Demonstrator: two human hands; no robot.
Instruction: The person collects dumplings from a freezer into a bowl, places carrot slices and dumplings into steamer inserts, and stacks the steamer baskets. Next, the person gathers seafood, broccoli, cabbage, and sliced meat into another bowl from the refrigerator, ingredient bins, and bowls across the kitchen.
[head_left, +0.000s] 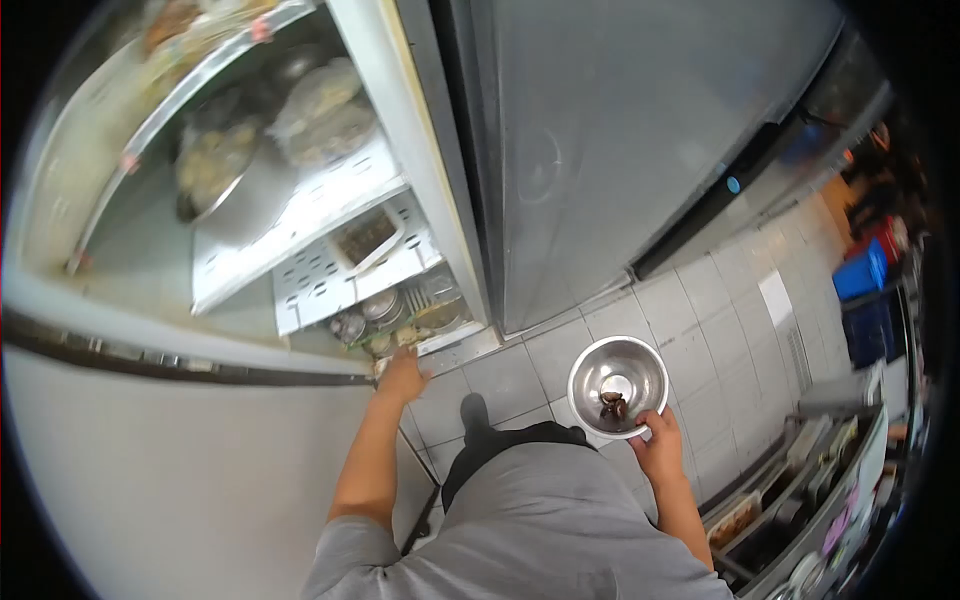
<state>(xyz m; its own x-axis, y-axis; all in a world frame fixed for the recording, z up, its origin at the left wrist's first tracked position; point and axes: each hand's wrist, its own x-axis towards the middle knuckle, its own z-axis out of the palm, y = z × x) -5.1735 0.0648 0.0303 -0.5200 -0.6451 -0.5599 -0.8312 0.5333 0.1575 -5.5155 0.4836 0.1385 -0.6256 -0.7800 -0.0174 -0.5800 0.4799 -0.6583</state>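
My right hand point(660, 447) grips the rim of a round steel bowl point(590, 385) at its lower right edge. A few dark brown pieces point(613, 405) lie in the bottom of the bowl. At the lower front edge of the open fridge is my left hand point(402, 377), near the bottom compartment; whether its fingers hold anything is too small to tell. Metal containers point(381, 306) stand in that compartment. Above them a white tray point(368, 240) of dark food sits on a perforated shelf point(300, 285).
The open fridge door point(200, 450) spans the lower left. Higher shelves hold bagged food point(325, 115) and a large metal bowl point(245, 200). A closed grey door point(620, 130) stands to the right. At the lower right is a counter with food trays point(735, 525); blue bins point(862, 272) stand beyond.
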